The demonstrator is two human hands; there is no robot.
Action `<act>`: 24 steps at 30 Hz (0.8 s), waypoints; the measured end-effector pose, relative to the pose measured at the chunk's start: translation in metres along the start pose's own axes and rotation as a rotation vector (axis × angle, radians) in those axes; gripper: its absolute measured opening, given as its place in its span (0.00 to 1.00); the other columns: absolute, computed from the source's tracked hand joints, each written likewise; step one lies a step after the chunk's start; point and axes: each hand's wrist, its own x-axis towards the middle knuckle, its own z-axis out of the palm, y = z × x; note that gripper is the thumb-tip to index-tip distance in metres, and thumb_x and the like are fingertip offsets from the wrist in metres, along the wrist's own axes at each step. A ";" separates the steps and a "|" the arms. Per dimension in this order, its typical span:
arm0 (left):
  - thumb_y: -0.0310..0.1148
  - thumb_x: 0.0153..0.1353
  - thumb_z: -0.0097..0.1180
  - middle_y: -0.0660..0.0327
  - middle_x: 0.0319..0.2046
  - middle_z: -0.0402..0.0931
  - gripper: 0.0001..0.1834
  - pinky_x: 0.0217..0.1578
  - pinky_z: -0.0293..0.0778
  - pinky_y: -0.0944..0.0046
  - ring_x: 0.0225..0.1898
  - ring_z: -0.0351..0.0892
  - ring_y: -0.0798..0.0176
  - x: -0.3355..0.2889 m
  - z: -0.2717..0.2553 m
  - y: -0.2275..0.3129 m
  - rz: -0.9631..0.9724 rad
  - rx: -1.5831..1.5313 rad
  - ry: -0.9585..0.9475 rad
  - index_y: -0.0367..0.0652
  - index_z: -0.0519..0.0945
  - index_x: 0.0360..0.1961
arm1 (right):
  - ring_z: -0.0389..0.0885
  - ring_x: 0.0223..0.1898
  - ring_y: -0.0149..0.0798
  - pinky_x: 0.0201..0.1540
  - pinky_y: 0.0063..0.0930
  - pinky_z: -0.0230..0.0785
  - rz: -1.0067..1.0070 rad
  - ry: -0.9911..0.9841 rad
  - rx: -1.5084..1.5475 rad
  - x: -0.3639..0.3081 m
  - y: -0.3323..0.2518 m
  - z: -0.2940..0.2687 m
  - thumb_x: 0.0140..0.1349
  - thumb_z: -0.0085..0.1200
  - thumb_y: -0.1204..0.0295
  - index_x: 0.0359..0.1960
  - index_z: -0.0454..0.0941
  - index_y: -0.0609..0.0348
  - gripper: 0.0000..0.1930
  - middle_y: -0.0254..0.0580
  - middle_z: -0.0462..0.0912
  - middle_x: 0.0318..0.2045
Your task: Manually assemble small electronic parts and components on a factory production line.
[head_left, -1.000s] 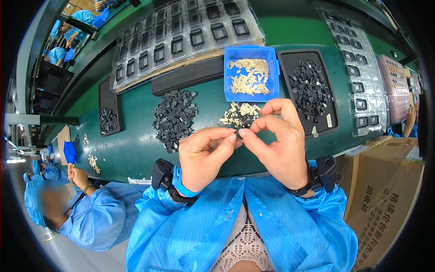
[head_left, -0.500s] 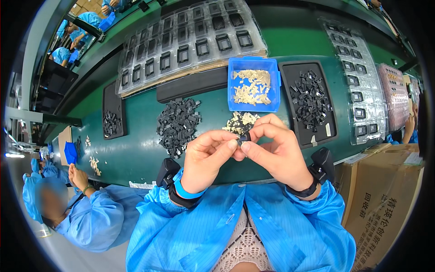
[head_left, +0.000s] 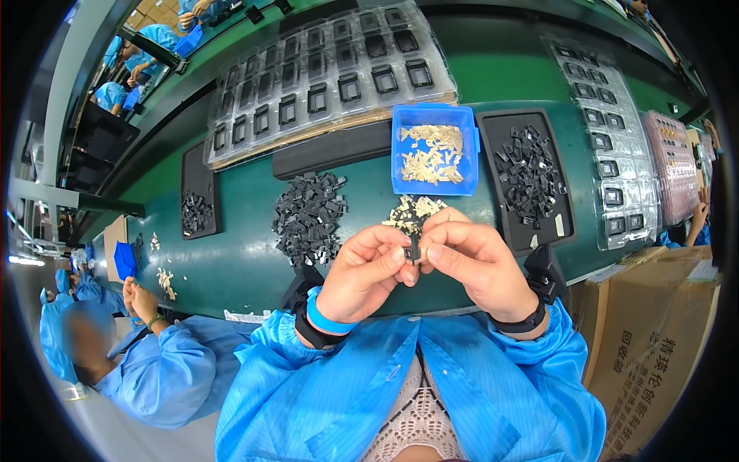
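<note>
A small black plastic part is pinched between the fingertips of both hands, close to the table's near edge. My left hand grips it from the left with thumb and fingers closed. From the other side my right hand pinches it between thumb and forefinger. Just beyond the fingertips lies a little heap of cream-coloured pieces and black parts, partly hidden by my fingers. Left of it spreads a large pile of black plastic parts. Whether a cream piece sits on the held part I cannot tell.
Behind my hands stands a blue bin of cream pieces. Right of it is a black tray with black parts; another black tray lies left. Clear blister trays of black frames stand behind. A co-worker's hand is at left.
The held part has come slightly nearer to me and now stands more upright between my fingertips. My left hand has shifted a little to the right. The view has tilted slightly.
</note>
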 end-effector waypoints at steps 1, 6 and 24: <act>0.27 0.64 0.49 0.61 0.30 0.75 0.04 0.31 0.67 0.66 0.29 0.73 0.68 0.000 0.000 -0.001 -0.009 0.011 0.016 0.44 0.74 0.39 | 0.73 0.39 0.30 0.43 0.23 0.68 -0.002 -0.002 0.000 0.000 0.000 0.001 0.63 0.49 0.76 0.33 0.76 0.66 0.05 0.37 0.68 0.37; 0.27 0.64 0.49 0.62 0.30 0.75 0.04 0.31 0.68 0.67 0.30 0.73 0.68 -0.001 0.001 -0.001 0.007 0.007 0.016 0.44 0.74 0.39 | 0.70 0.42 0.29 0.45 0.23 0.67 -0.097 0.053 -0.144 -0.001 0.005 0.002 0.62 0.48 0.78 0.34 0.76 0.66 0.05 0.37 0.68 0.38; 0.26 0.65 0.47 0.58 0.29 0.77 0.08 0.32 0.75 0.67 0.29 0.76 0.67 -0.004 0.019 -0.013 0.201 0.215 0.209 0.37 0.75 0.42 | 0.74 0.29 0.25 0.29 0.17 0.69 -0.288 0.246 -0.320 0.008 0.017 0.012 0.59 0.54 0.79 0.30 0.75 0.68 0.04 0.36 0.66 0.35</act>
